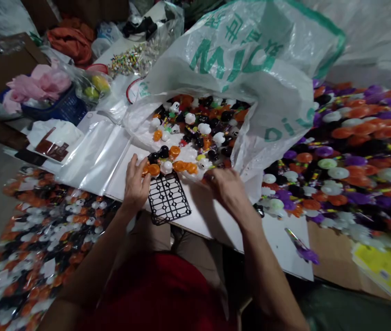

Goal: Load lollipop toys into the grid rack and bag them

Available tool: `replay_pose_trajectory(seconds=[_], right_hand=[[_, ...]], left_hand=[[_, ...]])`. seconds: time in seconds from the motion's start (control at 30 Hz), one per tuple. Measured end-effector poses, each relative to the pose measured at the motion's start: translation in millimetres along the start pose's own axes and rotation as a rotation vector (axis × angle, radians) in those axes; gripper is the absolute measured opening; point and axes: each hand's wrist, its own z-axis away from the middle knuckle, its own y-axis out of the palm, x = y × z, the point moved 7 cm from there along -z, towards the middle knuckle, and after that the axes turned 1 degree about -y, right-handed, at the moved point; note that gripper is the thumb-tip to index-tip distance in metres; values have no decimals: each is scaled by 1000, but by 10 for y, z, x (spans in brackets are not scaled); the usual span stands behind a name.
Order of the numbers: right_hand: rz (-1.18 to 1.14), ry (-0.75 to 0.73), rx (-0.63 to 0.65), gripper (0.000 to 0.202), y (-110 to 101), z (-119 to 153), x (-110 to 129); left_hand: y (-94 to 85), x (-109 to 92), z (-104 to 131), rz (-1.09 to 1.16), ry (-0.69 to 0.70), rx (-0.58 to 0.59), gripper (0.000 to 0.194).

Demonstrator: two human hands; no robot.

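Note:
A black plastic grid rack (168, 198) lies at the table's near edge, partly overhanging it. Just left of it is my left hand (136, 181), fingers apart, its fingertips beside an orange pumpkin piece (154, 170). More orange, white and black pieces line the rack's far end, including a white one (166, 167). To the right, my right hand (224, 186) has its fingers curled at the mouth of a large white plastic bag (278, 101); what they hold, if anything, is hidden. Small ghost, skull and pumpkin pieces (204, 128) fill the open bag.
Piles of similar pieces spread at the right (340, 172) and lower left (53, 234). Clear plastic sheets (92, 151) lie left of the bag. A blue basket (57, 108) with pink bags stands behind them. A purple-ended tube (305, 250) rests at the near right.

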Motion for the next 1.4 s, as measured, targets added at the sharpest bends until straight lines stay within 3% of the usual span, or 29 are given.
replay_pose_trajectory(seconds=[0.1,0.23,0.3,0.4,0.53,0.63,0.73,0.9,0.97,1.03,1.1,1.2,1.3,1.4], right_hand=[[-243,-51,82,19,226,173,557],[-403,57,80,16,477,-92,958],[-540,39,56,14,514,-220,1047],[-776,46,-10,29,563,-284,1100],[-933,199,-27,39,762,-262,1147],[-964,118,-20,34,698,-251,1145],[-813,-18,55,32,443,-279,824],[-26,73,140,30,126,-786,-326],[143,-28,241,25,167,-1025,-528],[163,-124,287,21,196,-1118,-557],[66,-118,189,20,122,-1028,-466],[-283,44,-68,19,52,-582,-138],[-715,136,-124,18,410,-138,437],[-896,257,-93,14,881,-38,844]], left_hand=[[-10,-14,17,-29,17,18,49],[-79,-107,62,-69,59,11,51],[-86,-198,102,-101,127,11,52],[-57,-292,162,-144,221,22,56],[-19,-258,180,-168,244,-10,47],[-42,-204,146,-187,233,-83,38],[-61,-191,98,-218,245,-109,37],[-69,-172,31,-239,231,-90,37],[-72,-168,26,-262,231,-96,38],[-63,-160,34,-286,246,-92,39],[-56,-128,44,-284,247,-84,42],[-61,-50,54,-244,220,-78,44],[-63,-13,58,-231,223,-65,44],[-68,-33,47,-233,239,-60,41]])
